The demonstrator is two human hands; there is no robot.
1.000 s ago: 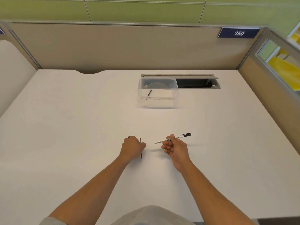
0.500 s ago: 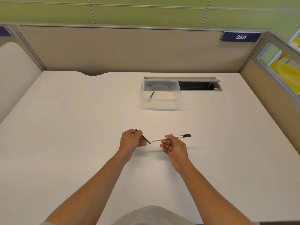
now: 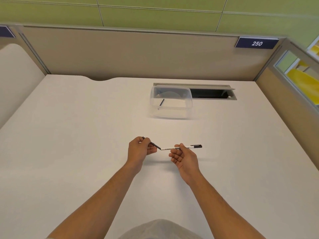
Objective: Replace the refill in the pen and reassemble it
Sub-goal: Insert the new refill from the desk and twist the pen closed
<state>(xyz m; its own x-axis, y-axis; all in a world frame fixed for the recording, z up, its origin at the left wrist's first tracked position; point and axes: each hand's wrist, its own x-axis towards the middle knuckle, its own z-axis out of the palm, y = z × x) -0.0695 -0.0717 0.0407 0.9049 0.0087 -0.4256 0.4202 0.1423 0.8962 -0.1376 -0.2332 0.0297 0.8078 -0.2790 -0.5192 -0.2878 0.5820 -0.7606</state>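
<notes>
The refill (image 3: 151,143) was pinched in the left hand (image 3: 140,150) and the pen (image 3: 181,147) was held between thumb and fingertips of the right hand (image 3: 183,155), both raised above the desk (image 3: 86,135). Within the last second the refill had been lifted off the desk and its lower tip brought to the pen's open left end, where the two appeared to meet at an angle. Insertion was judged to be starting, with alignment still needed; a clear box (image 3: 170,102) holding a second dark stick (image 3: 162,102) was left well apart at the back.

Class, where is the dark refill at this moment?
In the head view, the refill is pinched in the left hand, its tip meeting the open end of the white pen barrel.
</notes>
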